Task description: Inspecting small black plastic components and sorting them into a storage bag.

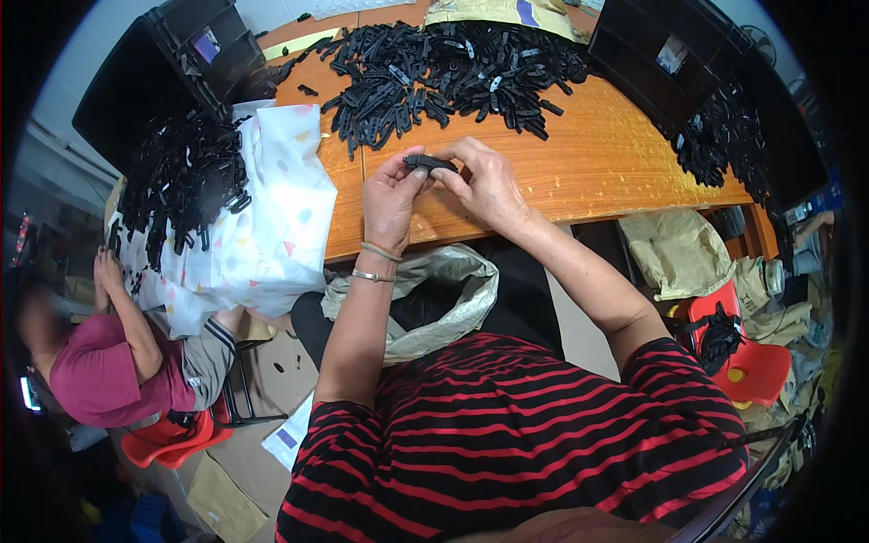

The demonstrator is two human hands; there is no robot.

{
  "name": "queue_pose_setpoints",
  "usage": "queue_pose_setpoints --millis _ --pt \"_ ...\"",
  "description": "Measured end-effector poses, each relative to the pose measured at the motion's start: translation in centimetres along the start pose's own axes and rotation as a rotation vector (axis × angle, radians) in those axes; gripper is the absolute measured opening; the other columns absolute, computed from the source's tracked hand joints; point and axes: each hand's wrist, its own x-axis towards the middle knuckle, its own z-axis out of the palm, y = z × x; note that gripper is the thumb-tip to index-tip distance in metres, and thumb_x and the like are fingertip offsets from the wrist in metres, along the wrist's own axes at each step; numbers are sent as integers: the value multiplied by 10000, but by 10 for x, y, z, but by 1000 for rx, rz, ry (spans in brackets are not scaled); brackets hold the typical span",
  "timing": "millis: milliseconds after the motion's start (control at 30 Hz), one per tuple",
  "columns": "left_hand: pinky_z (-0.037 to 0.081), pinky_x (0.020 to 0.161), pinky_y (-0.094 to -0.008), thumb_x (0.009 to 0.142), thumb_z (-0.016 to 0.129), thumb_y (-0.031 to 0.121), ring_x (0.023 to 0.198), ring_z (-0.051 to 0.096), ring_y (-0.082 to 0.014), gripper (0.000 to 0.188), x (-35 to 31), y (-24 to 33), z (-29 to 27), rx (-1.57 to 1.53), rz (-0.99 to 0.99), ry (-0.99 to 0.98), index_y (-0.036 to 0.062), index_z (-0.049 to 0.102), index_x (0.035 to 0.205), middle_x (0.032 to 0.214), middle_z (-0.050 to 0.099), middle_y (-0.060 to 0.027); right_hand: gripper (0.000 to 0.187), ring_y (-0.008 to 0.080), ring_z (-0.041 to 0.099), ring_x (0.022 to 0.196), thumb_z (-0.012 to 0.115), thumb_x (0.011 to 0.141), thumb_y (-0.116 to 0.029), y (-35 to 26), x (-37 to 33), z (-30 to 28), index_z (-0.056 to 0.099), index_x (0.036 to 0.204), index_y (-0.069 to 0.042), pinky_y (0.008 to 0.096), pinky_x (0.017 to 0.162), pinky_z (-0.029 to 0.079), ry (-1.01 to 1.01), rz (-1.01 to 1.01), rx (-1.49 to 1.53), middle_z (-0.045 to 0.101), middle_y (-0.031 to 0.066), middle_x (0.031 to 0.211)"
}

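Observation:
A small, elongated black plastic piece [429, 163] is held above the near edge of the wooden table [606, 145]. My left hand [389, 201] pinches its left end between thumb and fingers. The thumb and fingers of my right hand [489, 185] close on its right end. What exactly the piece is cannot be made out. Beyond my hands spreads a large heap of similar black pieces [389, 86]. Below them, in my lap, a pale woven sack [480, 281] gapes, with dark contents inside.
Black crates [665, 54] stand tipped at both sides, with black pieces spilling out. On the left, a patterned white sheet [281, 199] lies under another heap [181, 181], where a co-worker in a maroon shirt [104, 371] sits. A red stool [760, 362] stands at right.

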Motion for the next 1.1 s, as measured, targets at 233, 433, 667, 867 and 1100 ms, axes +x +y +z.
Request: queue_pose_setpoints --millis 233,433,667,867,1100 --pt "531 793 -235 871 588 -42 915 615 -119 348 -9 10 2 -34 -35 15 -47 541 1216 1049 623 -86 203 141 594 601 747 759 -91 0 0 1 678 933 -13 276 551 486 -47 83 48 619 83 822" --pt "511 816 -234 846 633 -27 914 608 -115 377 -19 17 15 238 198 28 -42 534 1210 1051 625 -90 245 91 584 629 751 767 -89 -7 3 2 638 963 5 251 556 483 -116 192 142 612 52 837" --pt "489 812 -223 845 638 -30 915 600 -105 346 -26 28 13 367 291 -8 -40 556 1182 1035 633 -76 287 68 582 593 721 813 -91 -10 3 3 563 1015 37 221 536 489 -271 349 491 611 49 769" --pt "489 771 -212 861 633 6 840 598 -90 246 -25 24 15 305 276 21 -27 594 1101 960 638 -54 195 101 616 581 699 811 -39 -5 -2 16 538 897 30 248 509 494 -240 409 546 632 73 724" --pt "467 704 -211 889 601 66 800 584 -77 157 -49 17 -14 504 65 -9 -14 612 1023 884 640 -35 350 118 595 538 807 736 -220 -5 -30 23 535 744 0 273 490 470 -501 507 501 574 54 605"
